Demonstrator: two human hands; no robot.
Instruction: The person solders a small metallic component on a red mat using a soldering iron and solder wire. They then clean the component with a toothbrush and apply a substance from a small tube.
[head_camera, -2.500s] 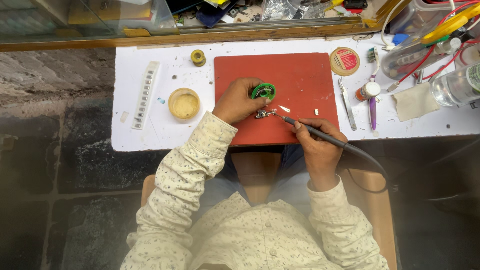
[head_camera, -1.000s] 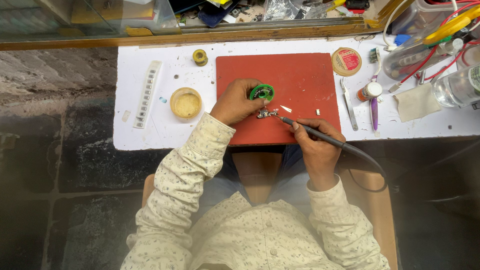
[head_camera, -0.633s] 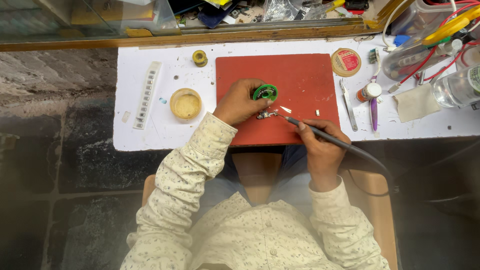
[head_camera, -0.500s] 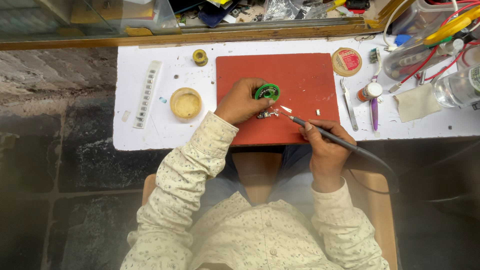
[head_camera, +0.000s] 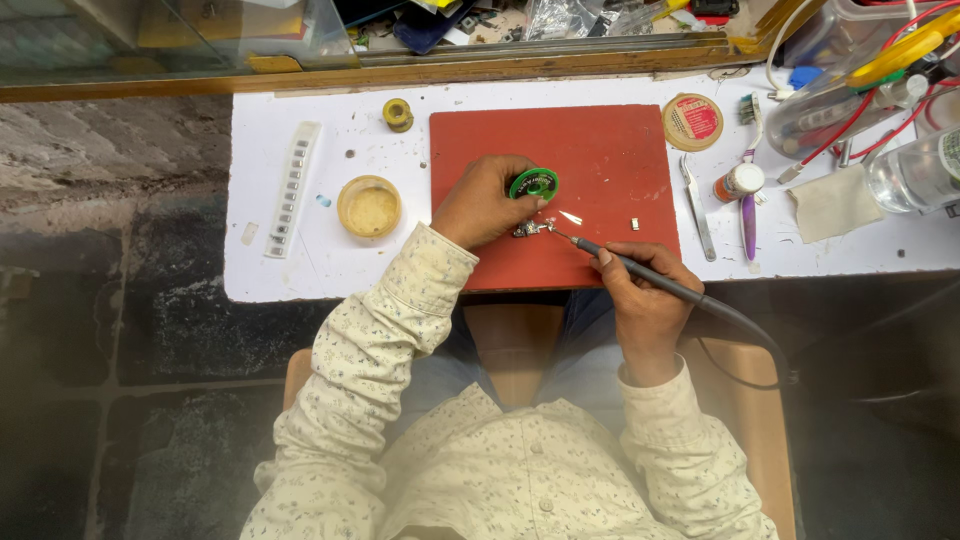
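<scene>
My left hand (head_camera: 480, 203) rests on the red mat (head_camera: 610, 150) and grips a green spool of solder wire (head_camera: 534, 184). A small metal part (head_camera: 530, 229) lies on the mat just below that spool, by my left fingertips. My right hand (head_camera: 645, 300) holds a grey soldering iron (head_camera: 650, 278) like a pen, and its tip touches the small part. The iron's black cord (head_camera: 745, 330) runs off to the right. A short white piece (head_camera: 571, 216) and a tiny component (head_camera: 634, 224) lie on the mat to the right of the tip.
On the white table (head_camera: 290, 270) stand a yellow flux tin (head_camera: 369, 206), a small yellow spool (head_camera: 398, 114), a clear component strip (head_camera: 291, 188) and a round red-lidded tin (head_camera: 692, 121). Tweezers (head_camera: 697, 208), a purple tool (head_camera: 748, 215), a cloth (head_camera: 832, 203) and wire-filled tubs (head_camera: 850, 80) crowd the right side.
My right hand and the iron pulled slightly back to the right, then came in again, and the tip is back at the small part. My left hand has stayed on the spool.
</scene>
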